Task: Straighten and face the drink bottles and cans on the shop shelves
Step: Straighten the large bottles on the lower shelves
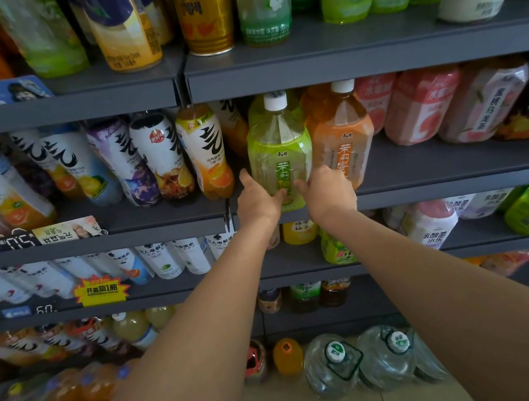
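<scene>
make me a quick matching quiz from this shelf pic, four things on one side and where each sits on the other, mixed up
Things:
1. green tea bottle
2. orange tea bottle
3. gold can
4. water jugs

Places:
A. on the floor below the shelves
B. top shelf in view, near the centre
C. between both hands, at the shelf's front edge
D. just right of the held bottle

Both the left hand and the right hand grip the same bottle low down.

Pairs: 1-C, 2-D, 3-B, 4-A
</scene>
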